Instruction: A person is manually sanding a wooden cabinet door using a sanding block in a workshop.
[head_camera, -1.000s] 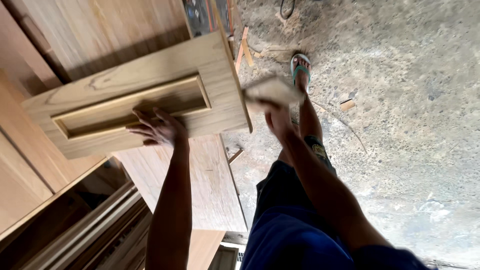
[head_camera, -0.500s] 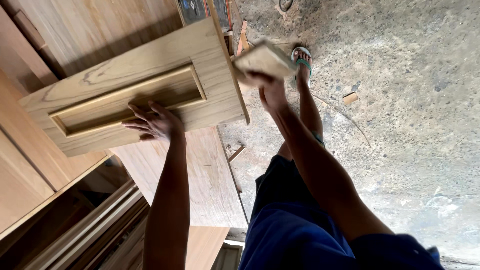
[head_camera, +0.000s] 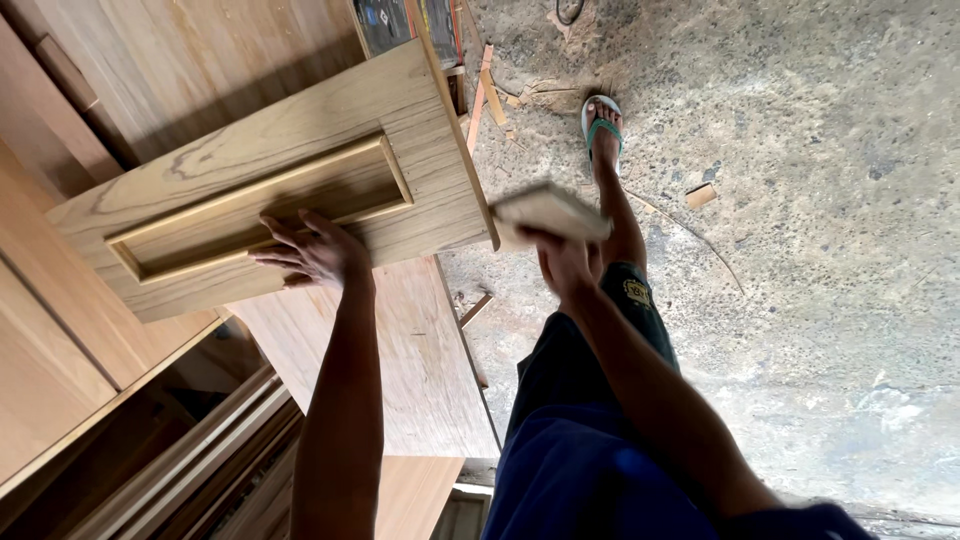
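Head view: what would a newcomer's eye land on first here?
First the panelled wooden door lying flat at upper left, with the left hand spread on its recessed centre. Next the right hand holding a flat sanding block just off the door's right edge, above the concrete floor and a sandalled foot.

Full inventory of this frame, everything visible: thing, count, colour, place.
door panel: 1, light oak with a recessed centre, on the bench, under the left hand
sanding block: 1, pale tan, in the right hand, at the panel's right edge
bench boards: several, tan wood, under and around the panel
wood scraps: a few, light brown, on the floor
floor: 1, grey concrete, dusty, right half
sandal: 1, white with green strap, on the foot, top centre
shorts: 1, dark blue, bottom centre
left hand: flat on the panel
right hand: gripping the block
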